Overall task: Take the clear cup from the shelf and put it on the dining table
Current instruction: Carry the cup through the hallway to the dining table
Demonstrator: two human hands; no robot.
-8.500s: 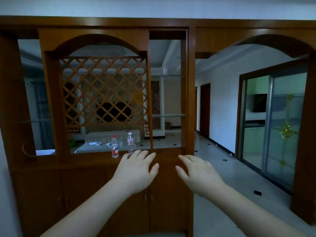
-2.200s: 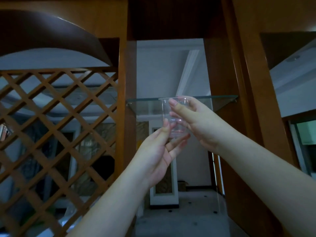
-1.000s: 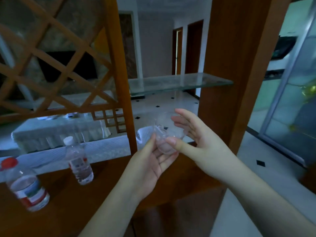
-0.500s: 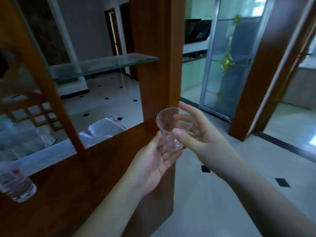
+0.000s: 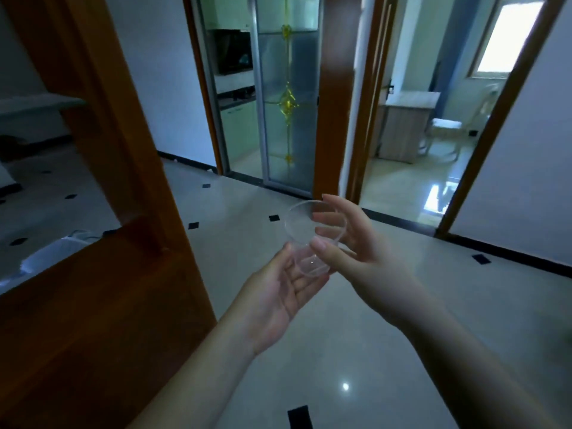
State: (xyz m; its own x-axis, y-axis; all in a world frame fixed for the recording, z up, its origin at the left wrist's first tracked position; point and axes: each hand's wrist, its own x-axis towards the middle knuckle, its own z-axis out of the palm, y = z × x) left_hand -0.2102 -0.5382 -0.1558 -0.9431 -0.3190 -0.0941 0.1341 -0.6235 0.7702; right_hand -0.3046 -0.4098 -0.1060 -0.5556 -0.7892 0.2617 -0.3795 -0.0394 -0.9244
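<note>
Head view: the wooden shelf unit (image 5: 102, 274) has swung off to the left of the hands since half a second ago, tiled floor (image 5: 387, 320) ahead now, so the carry is underway; no dining table visible. Right hand (image 5: 349, 243) pinches the clear cup (image 5: 312, 236), thumb against wall. Left hand (image 5: 278, 301) cups its base from beneath, palm up.
</note>
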